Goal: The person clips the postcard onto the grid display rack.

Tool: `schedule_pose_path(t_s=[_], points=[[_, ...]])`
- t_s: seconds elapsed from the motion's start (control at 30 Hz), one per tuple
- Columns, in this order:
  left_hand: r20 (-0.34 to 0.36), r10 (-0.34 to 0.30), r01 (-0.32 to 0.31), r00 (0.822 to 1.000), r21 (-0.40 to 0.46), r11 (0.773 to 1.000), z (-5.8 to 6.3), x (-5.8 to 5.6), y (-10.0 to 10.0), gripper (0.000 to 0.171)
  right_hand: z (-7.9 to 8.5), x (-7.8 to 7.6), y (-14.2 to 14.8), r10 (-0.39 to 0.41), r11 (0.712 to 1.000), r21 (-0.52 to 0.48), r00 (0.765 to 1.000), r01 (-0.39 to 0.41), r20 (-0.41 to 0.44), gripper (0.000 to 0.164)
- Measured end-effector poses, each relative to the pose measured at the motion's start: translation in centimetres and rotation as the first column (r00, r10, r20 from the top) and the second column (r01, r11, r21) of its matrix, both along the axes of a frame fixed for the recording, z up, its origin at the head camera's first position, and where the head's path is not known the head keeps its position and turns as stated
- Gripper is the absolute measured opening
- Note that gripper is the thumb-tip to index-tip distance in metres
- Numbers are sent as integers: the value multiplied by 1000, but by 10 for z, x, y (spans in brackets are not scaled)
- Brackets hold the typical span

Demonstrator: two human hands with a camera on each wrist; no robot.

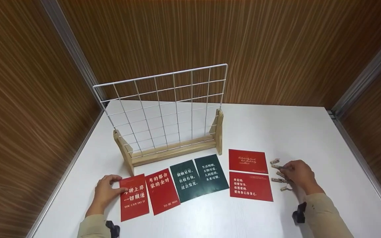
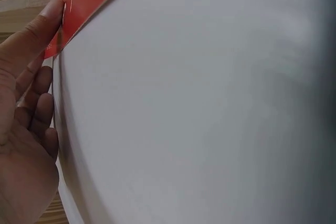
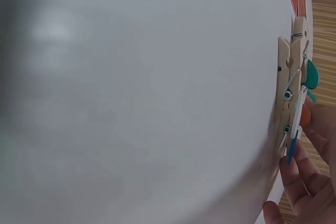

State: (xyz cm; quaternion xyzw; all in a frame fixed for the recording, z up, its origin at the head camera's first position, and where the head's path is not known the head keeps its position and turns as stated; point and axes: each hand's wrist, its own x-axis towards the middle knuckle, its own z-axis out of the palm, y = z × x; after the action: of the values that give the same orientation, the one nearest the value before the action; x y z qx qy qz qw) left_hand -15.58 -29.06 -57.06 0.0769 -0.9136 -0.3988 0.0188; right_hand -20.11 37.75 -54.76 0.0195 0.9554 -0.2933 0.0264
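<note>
At the left, my left hand point(image 1: 104, 191) pinches the left edge of a red card point(image 1: 133, 206) printed with white characters. The left wrist view shows the thumb flat on top of this card, with a finger behind its edge. Over to the right, my right hand point(image 1: 299, 175) holds a small wooden clothespin point(image 1: 276, 167) by its fingertips. Other clothespins point(image 1: 278, 180) lie around those fingers on the white table. Seen from the right wrist, the clothespins point(image 3: 283, 77) carry teal, blue and orange pieces, and the fingers are partly hidden behind them.
A white wire grid point(image 1: 174, 87) stands upright in a wooden base point(image 1: 177, 152) behind the cards. Beside the held card lie another red card point(image 1: 162, 195) and two dark green cards point(image 1: 184, 188). Two red cards point(image 1: 248, 162) lie nearer the clothespins. Wood-grained panels point(image 1: 190, 43) enclose the table.
</note>
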Motion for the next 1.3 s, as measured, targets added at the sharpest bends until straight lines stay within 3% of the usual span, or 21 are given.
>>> schedule_pose_path(t_s=[0.4, 0.63, 0.93, 1.1, 1.3], points=[[83, 14, -20, 996, 71, 997, 4, -1, 2, 53, 3, 3, 2, -36, 996, -80, 999, 35, -16, 14], [86, 21, -34, 996, 149, 988, 6, -2, 2, 54, 6, 2, 5, -50, 994, -105, 998, 45, -49, 10], [128, 23, -59, 991, 286, 956, 13, 0, -3, 41, 9, 1, 6, -49, 984, -174, 997, 39, -57, 20], [179, 53, -118, 982, 375, 920, 21, -1, -5, 35, 13, 0, 2, -32, 982, -190, 997, 17, -76, 30], [146, 47, -105, 988, 423, 900, 30, -3, -3, 29, 17, -3, 0, -38, 982, -191, 992, 14, -123, 31]])
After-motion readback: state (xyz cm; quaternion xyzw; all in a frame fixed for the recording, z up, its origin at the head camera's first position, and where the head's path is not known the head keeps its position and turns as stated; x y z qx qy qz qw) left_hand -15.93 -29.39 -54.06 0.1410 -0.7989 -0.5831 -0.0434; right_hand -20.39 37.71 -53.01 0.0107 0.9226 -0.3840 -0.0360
